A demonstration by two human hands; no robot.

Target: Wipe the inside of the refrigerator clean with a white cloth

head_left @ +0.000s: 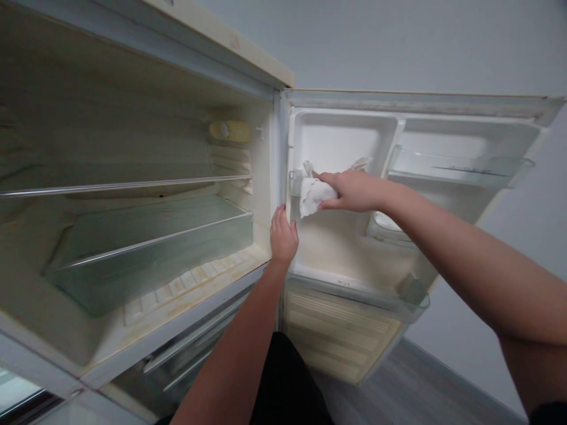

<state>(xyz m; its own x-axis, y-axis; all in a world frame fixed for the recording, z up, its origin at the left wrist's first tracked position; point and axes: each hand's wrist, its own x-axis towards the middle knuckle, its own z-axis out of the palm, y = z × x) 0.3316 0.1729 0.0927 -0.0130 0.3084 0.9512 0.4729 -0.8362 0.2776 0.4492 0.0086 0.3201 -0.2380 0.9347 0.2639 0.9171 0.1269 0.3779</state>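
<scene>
My right hand (354, 190) grips a crumpled white tissue (315, 195) against the inner side of the open fridge door (339, 236). The tissue is by a small clear door shelf (296, 183) near the hinge; part of it sticks up behind my fingers. My left hand (284, 234) rests on the fridge frame beside the hinge, fingers stretched upward and nothing held. To its left is the fridge interior, with yellow-brown stains along its floor (186, 289).
Inside the fridge are a glass shelf (133, 188), a clear drawer (159, 248) and a yellowish lamp cover (230, 131). The door carries clear racks (456, 165) and a bottom bin (354, 295). A pale wall (522, 260) stands behind the door.
</scene>
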